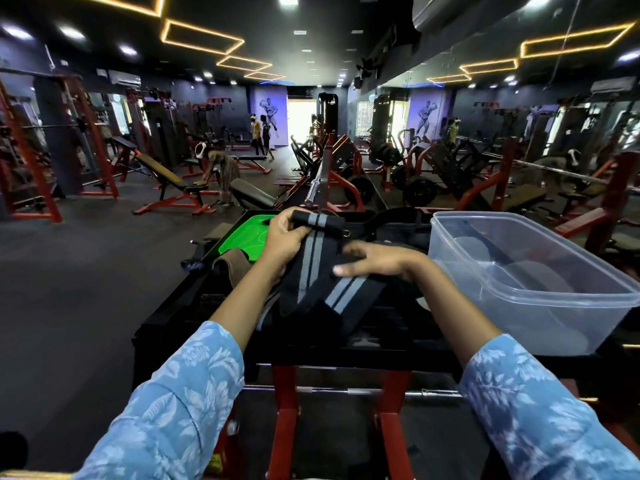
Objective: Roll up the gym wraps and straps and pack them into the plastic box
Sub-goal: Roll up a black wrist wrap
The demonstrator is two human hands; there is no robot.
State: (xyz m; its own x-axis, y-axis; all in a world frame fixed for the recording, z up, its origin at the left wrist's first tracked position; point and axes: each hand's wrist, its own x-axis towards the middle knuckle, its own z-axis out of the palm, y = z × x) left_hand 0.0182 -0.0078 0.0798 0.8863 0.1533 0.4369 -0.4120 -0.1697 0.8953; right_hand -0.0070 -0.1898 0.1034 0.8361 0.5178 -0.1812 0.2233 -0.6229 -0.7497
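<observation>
A black gym wrap with grey stripes (pixel 317 268) lies across the black bench top (pixel 381 337) in front of me. My left hand (pixel 285 237) grips its far end, which is folded over into the start of a roll. My right hand (pixel 377 259) rests flat on the wrap with fingers stretched leftward. The wrap's loose length bends and trails toward me. The clear plastic box (pixel 519 271) stands to the right on the bench, with nothing clearly inside it.
A green lid (pixel 242 233) lies at the far left of the bench, with a brown strap (pixel 230 263) beside it. More black straps (pixel 391 223) lie behind the hands. Red machine frames stand below and around. People stand far off in the gym.
</observation>
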